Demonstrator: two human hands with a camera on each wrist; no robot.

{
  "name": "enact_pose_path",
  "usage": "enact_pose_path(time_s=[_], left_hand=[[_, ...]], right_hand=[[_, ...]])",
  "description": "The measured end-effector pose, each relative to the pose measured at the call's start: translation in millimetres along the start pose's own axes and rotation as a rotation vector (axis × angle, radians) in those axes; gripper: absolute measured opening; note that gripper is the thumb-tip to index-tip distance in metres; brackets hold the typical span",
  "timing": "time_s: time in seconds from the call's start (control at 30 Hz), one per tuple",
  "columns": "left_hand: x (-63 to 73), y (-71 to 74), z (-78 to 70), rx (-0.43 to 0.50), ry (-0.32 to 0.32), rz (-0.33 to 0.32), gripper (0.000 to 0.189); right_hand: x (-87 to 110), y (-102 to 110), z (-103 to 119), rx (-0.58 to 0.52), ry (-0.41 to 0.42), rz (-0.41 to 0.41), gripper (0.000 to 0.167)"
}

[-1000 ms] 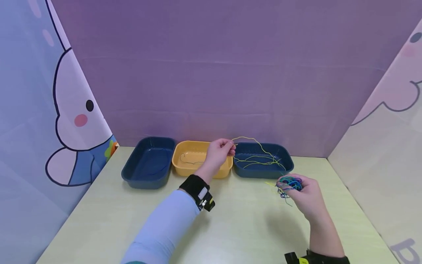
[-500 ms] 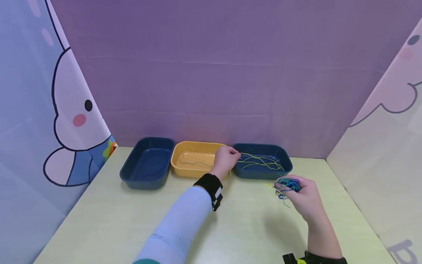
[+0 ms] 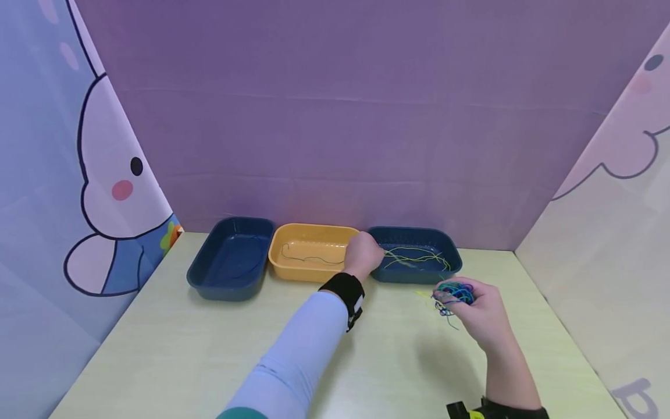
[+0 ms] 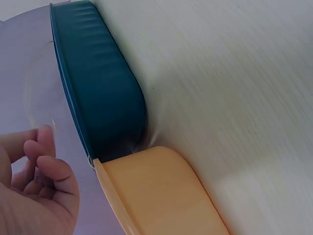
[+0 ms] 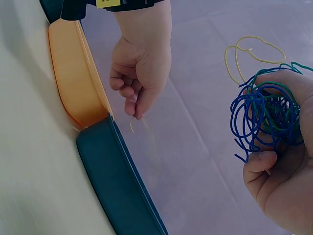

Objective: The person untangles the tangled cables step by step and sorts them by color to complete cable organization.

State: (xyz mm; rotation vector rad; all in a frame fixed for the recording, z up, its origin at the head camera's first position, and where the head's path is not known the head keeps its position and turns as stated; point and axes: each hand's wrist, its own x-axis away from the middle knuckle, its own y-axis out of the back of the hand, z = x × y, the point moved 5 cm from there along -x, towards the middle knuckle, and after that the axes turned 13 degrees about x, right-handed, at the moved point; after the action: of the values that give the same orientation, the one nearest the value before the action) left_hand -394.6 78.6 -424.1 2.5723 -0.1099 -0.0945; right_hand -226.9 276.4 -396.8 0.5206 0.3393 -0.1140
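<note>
My left hand [image 3: 363, 255] is at the left end of the right dark blue basin [image 3: 416, 279], beside the yellow basin. Its thumb and fingers pinch a thin yellow string [image 5: 132, 126], blurred in the right wrist view. More yellow strings [image 3: 419, 256] lie across that blue basin. My right hand [image 3: 484, 308] grips a tangled bundle of blue and green strings [image 5: 266, 115] over the table, just in front of the same basin. From the bundle sticks out a yellow loop [image 5: 261, 61].
The yellow basin [image 3: 293, 272], with a thin dark string [image 3: 309, 258] in it, stands in the middle of the row. To its left is another dark blue basin [image 3: 225, 291]. A purple backdrop [image 3: 314, 134] rises right behind the basins on the pale table [image 3: 209, 361].
My left hand has moved right and down from over the yellow basin toward the right blue basin, lowering the raised yellow string. The right hand stays nearly in place with its bundle.
</note>
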Motion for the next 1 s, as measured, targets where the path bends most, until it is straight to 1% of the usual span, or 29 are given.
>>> enact_pose_path(time_s=[0.07,0.27,0.33,0.4,0.47,0.53,0.57,0.63,0.7,0.77,0.83,0.9,0.93,1.0], left_hand=[[-0.5,0.3,0.3,-0.001,0.0,0.006,0.053],[-1.4,5.2,0.1,0.028,-0.033,0.012,0.052],[-2.0,6.0,0.5,0.036,-0.029,0.014,0.049],[-2.2,6.7,0.7,0.06,-0.017,0.012,0.041],[-1.6,8.5,-0.6,0.091,-0.015,0.007,0.028],[0.8,12.1,-3.6,0.154,-0.026,0.009,0.015],[2.6,14.4,-5.4,0.194,-0.035,0.014,0.014],[6.2,19.6,-10.5,0.247,-0.081,0.038,0.029],[11.3,25.2,-16.0,0.305,-0.137,0.087,0.045],[17.2,32.2,-21.3,0.336,-0.203,0.139,0.058],[24.9,40.7,-25.4,0.356,-0.268,0.192,0.068],[34.0,50.9,-27.8,0.352,-0.335,0.226,0.073],[39.0,56.4,-28.0,0.343,-0.358,0.236,0.075],[49.0,67.6,-26.7,0.317,-0.398,0.239,0.078]], right_hand=[[-0.1,-0.1,0.4,-0.001,0.006,0.003,0.017],[-0.6,0.5,1.0,0.0,0.015,0.006,0.016],[-0.5,0.5,0.1,0.003,0.01,0.01,0.017],[-0.2,0.8,-0.6,0.011,0.006,0.013,0.016],[0.0,1.3,-1.8,0.024,0.005,0.016,0.015],[0.1,1.2,-2.6,0.028,0.007,0.016,0.015],[0.0,1.1,-2.8,0.029,0.009,0.015,0.014],[-0.2,0.4,-2.9,0.028,0.014,0.014,0.015],[-0.5,-0.2,-2.4,0.021,0.017,0.01,0.014],[-0.5,-0.8,-1.5,0.024,0.017,0.006,0.015],[-0.4,-1.5,-0.7,0.022,0.01,0.001,0.015],[-0.1,-2.3,0.0,0.025,0.007,0.0,0.016],[-0.1,-2.5,0.2,0.027,0.006,-0.001,0.017],[-0.5,-3.1,0.5,0.022,0.009,0.004,0.016]])
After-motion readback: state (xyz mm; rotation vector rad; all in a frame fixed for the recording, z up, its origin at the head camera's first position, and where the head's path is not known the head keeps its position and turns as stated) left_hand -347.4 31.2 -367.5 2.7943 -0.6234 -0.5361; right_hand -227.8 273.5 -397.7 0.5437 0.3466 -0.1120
